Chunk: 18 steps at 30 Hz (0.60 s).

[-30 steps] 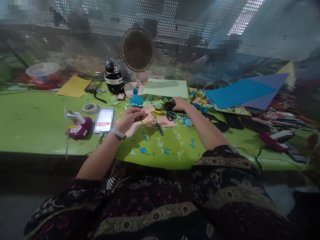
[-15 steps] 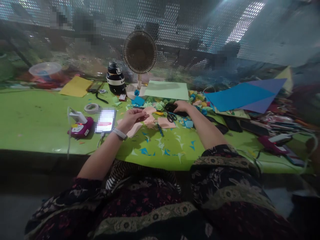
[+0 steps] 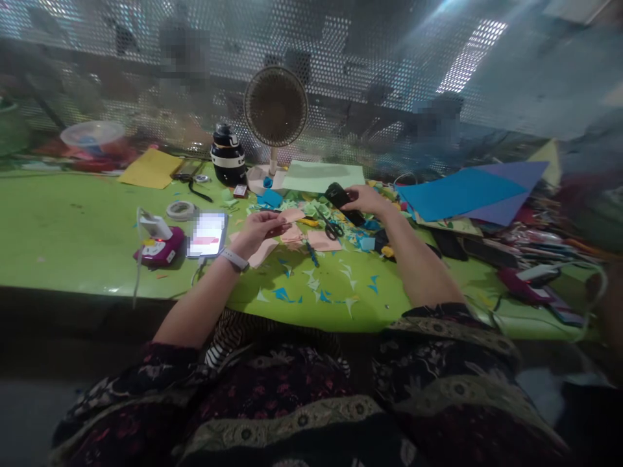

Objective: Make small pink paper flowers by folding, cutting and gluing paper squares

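Between the thumb and fingers of my left hand (image 3: pixel 263 230) is a small pink piece of paper (image 3: pixel 293 215). To the right, my right hand (image 3: pixel 365 200) grips a black oblong object (image 3: pixel 341 197), tilted over the paper scraps; its exact kind I cannot make out. Black-handled scissors (image 3: pixel 333 229) lie just below that object. Pink paper squares (image 3: pixel 324 241) are on the green table (image 3: pixel 272 311) between my hands, with a blue pen-like stick (image 3: pixel 312 253) beside them. A yellow tool (image 3: pixel 308 222), perhaps a cutter, lies partly covered among the papers.
A lit phone (image 3: pixel 208 235), a tape roll (image 3: pixel 181 209) and a purple socket block (image 3: pixel 163 250) are at the left. Behind stand a black bottle (image 3: pixel 228 159) and a fan (image 3: pixel 276 107). Blue sheets (image 3: pixel 462 191) are stacked at the right. Paper clippings litter the front.
My right hand has lifted and turned the black oblong object, moving slightly right with it. My left hand stays in nearly the same place, with the pink paper now showing more plainly.
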### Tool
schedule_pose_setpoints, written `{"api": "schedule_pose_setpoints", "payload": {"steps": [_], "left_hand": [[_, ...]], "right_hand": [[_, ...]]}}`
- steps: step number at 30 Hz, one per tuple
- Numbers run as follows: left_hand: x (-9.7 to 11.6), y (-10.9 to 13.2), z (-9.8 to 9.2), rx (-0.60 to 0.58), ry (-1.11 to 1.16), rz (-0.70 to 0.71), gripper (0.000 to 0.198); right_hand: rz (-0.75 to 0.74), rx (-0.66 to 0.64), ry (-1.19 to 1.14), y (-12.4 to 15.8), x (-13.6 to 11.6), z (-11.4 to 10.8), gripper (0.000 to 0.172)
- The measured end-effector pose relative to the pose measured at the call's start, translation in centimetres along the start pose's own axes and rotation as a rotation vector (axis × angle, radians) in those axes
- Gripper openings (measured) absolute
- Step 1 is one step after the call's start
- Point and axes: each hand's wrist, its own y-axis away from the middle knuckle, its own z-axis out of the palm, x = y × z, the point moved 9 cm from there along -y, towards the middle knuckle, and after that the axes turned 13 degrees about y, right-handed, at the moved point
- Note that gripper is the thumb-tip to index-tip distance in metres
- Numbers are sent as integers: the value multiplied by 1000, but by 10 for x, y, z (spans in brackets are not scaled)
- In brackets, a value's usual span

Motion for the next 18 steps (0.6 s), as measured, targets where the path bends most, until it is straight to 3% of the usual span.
{"api": "schedule_pose_setpoints", "payload": {"steps": [5,12,15,18], "left_hand": [[2,0,1,-19,15,22,14],[7,-5,-8,19,74,63,15],[7,-7,-12,32,79,67,12],[7,-7,-12,30,53,69,12]], "right_hand": [[-111,-18,-159,59,-51,-10,59],[-510,-96,-37,147,-167,20,44],[-435,-127,214,156,-178,42,35],[-365,-78,394,157,-176,51,40]]}}
